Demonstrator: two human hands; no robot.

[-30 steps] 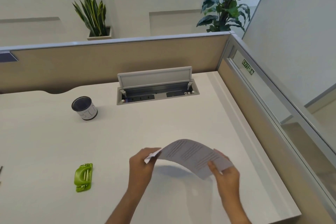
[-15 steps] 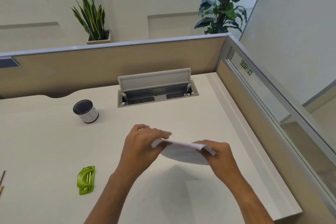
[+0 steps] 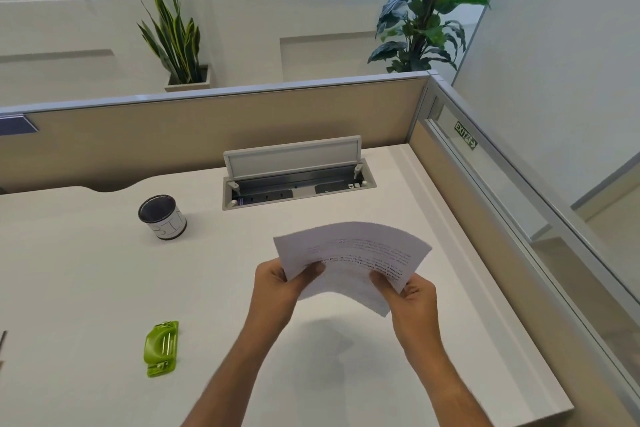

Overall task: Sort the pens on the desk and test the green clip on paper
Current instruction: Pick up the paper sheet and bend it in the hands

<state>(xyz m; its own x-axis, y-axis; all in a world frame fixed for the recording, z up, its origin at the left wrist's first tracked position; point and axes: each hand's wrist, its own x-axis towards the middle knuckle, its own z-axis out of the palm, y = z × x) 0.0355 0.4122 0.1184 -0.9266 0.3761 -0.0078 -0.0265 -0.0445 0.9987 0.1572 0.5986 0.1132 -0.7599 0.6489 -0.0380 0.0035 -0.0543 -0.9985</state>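
A printed sheet of paper (image 3: 353, 253) hangs curved in the air above the white desk (image 3: 86, 288). My left hand (image 3: 280, 288) pinches its lower left corner, and my right hand (image 3: 412, 298) pinches its lower right edge. The green clip (image 3: 161, 347) lies flat on the desk to the left of my left forearm, untouched. A dark pen tip (image 3: 2, 340) pokes in at the left border; the rest of it is out of frame.
A black-and-white pen cup (image 3: 162, 217) stands at the back left. An open cable box (image 3: 298, 180) with its lid raised sits in the desk by the beige partition (image 3: 173, 128). A glass side panel (image 3: 519, 218) bounds the right edge.
The sheet, held folded flat between both hands half a second ago, has been opened out and tilted up with its printed side towards me. The clip and cup stayed put.
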